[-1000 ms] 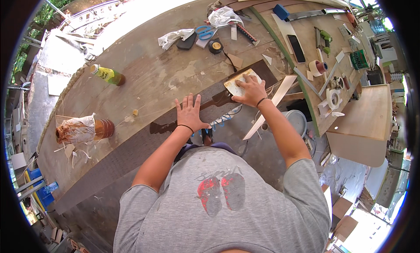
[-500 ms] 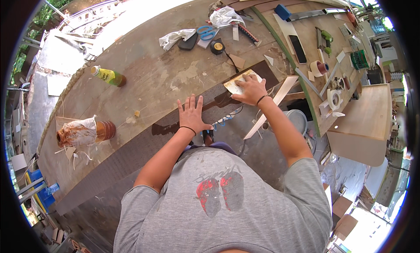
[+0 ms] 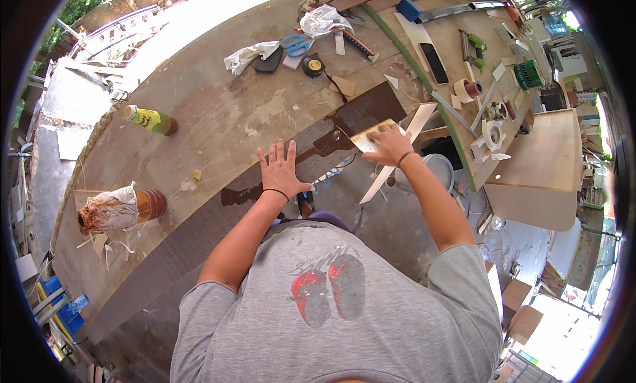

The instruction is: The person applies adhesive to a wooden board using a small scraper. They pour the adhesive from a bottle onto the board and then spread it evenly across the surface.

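A long dark brown board point(image 3: 159, 264) lies along the table's near edge, with darker, wet-looking patches on its right half. My left hand point(image 3: 281, 174) rests on it, palm down with fingers spread, holding nothing. In my right hand point(image 3: 391, 146) is a flat pale pad with brown stains point(image 3: 366, 142), gripped from above. The pad is tilted at the board's near edge, partly past it; I cannot tell whether it still touches the board.
A yellow-labelled bottle point(image 3: 151, 120) and a cloth-wrapped brown bottle point(image 3: 122, 209) are at left. Beyond the board lie a tape measure point(image 3: 313, 66), blue-handled scissors point(image 3: 295, 46) and white rags point(image 3: 324, 20). A wooden strip point(image 3: 397, 158) juts out at right above a bucket point(image 3: 437, 173).
My right hand has drawn the pad from the board's surface toward me, to its near edge. My left hand stays spread on the board. The whole view has shifted slightly.
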Demonstrator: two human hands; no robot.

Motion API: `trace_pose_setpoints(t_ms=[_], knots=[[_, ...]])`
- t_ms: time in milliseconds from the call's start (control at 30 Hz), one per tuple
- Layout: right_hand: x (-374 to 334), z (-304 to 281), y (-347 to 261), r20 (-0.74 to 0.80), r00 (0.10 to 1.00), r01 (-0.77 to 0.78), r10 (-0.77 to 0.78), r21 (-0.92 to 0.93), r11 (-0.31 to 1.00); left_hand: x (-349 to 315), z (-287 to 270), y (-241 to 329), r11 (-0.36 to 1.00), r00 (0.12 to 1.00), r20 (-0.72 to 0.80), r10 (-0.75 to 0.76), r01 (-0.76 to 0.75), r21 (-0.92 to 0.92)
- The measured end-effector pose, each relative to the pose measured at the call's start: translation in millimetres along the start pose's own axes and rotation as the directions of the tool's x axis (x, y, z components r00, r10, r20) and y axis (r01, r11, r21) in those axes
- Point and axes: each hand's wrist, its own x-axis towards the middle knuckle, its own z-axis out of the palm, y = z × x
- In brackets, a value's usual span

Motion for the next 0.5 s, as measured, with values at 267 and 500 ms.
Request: trace_pose_setpoints(t_ms=[267, 500], knots=[[-40, 2, -35, -0.226, 0.966, 0.154, -0.122, 0.132, 0.979, -2, 2, -4, 0.999, 0.999, -0.037, 0.024, -0.025, -0.029], [17, 36, -97, -0.423, 0.891, 0.201, -0.163, 0.046, 0.979, -2, -1, -4, 0.999, 0.999, -0.02, 0.034, -0.034, -0.022]])
